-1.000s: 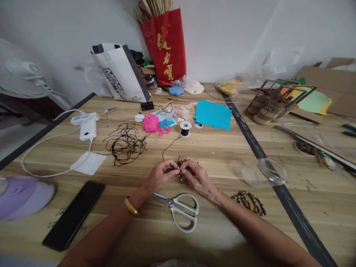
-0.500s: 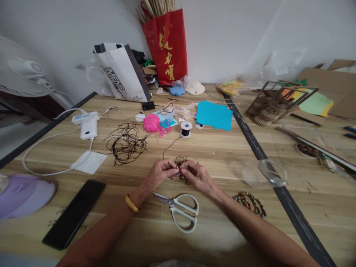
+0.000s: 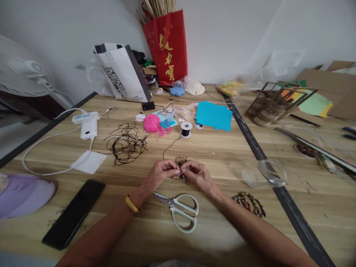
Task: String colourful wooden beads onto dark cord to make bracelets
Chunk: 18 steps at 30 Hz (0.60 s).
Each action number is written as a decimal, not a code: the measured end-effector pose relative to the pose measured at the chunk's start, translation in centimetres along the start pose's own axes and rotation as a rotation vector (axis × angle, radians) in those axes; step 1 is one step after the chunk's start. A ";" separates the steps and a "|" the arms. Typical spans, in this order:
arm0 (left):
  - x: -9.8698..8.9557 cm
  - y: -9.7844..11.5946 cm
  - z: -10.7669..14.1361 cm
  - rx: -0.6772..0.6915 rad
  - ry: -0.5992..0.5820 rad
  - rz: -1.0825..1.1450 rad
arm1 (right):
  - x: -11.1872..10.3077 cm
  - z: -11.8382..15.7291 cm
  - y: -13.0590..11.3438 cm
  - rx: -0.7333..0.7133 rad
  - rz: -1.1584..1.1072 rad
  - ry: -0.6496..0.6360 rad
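My left hand (image 3: 164, 170) and my right hand (image 3: 196, 172) meet over a small heap of multicoloured beads (image 3: 182, 178), fingertips pinched close together. Between them runs a thin black cord (image 3: 169, 147), which loops up at the fingers and leads back to a white spool (image 3: 186, 129) wound with black. Whether a bead sits in either pinch is too small to tell. White-handled scissors (image 3: 178, 211) lie just below the hands, blades toward my left wrist. Several beaded bracelets (image 3: 251, 204) rest beside my right forearm.
Left of the hands lie a tangle of black cord (image 3: 126, 144), a black phone (image 3: 73, 214) and a white power strip (image 3: 89, 126). Pink yarn (image 3: 151, 123) and blue sheets (image 3: 214, 115) are farther back. A clear plastic container (image 3: 272, 173) stands at the right.
My fingers have shifted very slightly at the cord, still pinched together over the beads. Everything else stays in place.
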<state>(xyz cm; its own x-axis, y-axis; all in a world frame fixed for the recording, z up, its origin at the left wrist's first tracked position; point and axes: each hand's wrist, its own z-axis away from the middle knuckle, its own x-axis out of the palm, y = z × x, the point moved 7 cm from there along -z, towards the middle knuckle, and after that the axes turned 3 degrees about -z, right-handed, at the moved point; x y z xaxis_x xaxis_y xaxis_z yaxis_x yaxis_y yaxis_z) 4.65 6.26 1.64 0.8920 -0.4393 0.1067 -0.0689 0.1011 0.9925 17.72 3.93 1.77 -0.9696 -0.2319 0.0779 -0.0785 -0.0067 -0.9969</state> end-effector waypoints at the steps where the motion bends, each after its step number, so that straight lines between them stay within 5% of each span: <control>1: 0.0 0.0 0.0 0.001 -0.010 0.014 | 0.0 -0.1 0.2 0.016 -0.036 0.002; 10: -0.1 -0.4 -0.3 -0.045 -0.076 0.072 | 0.0 -0.3 1.3 0.083 -0.173 0.019; 18: -0.2 1.0 -0.1 0.074 -0.060 -0.062 | -0.3 -0.5 2.0 0.106 -0.209 0.059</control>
<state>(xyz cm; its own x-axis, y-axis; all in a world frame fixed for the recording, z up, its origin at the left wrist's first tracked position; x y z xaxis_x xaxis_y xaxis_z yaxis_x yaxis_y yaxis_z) 4.42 6.54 2.58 0.8673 -0.4956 0.0463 -0.0495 0.0068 0.9988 17.74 4.46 -0.28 -0.9469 -0.1572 0.2803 -0.2575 -0.1510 -0.9544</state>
